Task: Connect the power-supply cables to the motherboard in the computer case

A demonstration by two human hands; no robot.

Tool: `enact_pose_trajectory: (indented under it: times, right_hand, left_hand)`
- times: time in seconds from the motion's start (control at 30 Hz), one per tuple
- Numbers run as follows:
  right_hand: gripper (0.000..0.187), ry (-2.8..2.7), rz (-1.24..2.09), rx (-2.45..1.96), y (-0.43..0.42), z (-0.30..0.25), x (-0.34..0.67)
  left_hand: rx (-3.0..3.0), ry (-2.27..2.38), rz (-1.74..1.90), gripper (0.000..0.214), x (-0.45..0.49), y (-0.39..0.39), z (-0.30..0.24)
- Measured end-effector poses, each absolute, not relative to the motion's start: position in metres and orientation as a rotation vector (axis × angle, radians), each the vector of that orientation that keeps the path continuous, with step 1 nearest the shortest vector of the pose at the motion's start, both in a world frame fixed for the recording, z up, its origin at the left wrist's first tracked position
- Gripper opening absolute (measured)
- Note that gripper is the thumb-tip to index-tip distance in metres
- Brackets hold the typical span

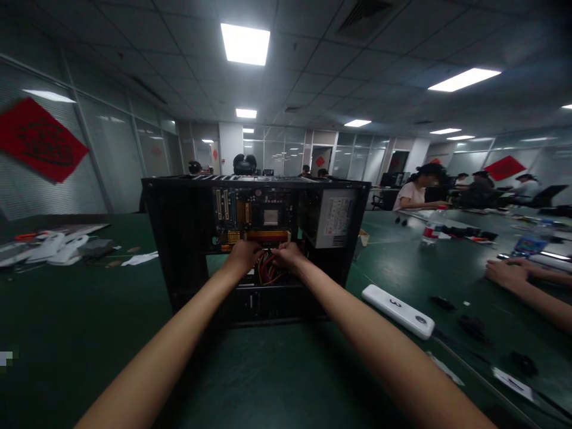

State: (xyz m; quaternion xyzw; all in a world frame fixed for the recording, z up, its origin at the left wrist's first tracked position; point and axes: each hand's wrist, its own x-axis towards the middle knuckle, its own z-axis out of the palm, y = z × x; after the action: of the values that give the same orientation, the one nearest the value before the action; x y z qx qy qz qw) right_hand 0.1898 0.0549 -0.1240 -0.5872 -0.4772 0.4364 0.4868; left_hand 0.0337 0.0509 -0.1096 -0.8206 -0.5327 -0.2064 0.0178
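A black computer case (161, 238) stands open-sided on the green table in front of me. Inside it are a motherboard (270, 216) with slots and a silver power supply (333, 217) at the upper right. Both my hands reach into the case, just below the motherboard's memory slots. My left hand (243, 257) is closed, its fingertips bent toward a bundle of red, yellow and black cables (268, 269). Close beside it, my right hand (289, 256) pinches at the top of that bundle. What lies between the fingertips is too small to make out.
A white power strip (397, 310) with a cable lies to the right of the case. Beyond it are a bottle (430, 227) and another person's hands (509, 274). White pieces and a grey box (96, 247) lie at left. A person (413, 193) sits across the table.
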Motion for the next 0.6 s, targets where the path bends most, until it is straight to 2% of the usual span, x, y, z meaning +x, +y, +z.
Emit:
enact_pose_trajectory:
  times: [0.27,0.6]
  right_hand:
    - [0.014,-1.525,0.683,-1.584,0.046,-0.132,0.2]
    - [0.022,-1.85,0.251,-1.732,0.034,-0.12,0.2]
  left_hand:
    - [-2.596,-1.545,-0.586,0.027,0.036,0.049,-0.108]
    - [-2.58,-1.56,-0.568,0.029,0.037,0.051,-0.109]
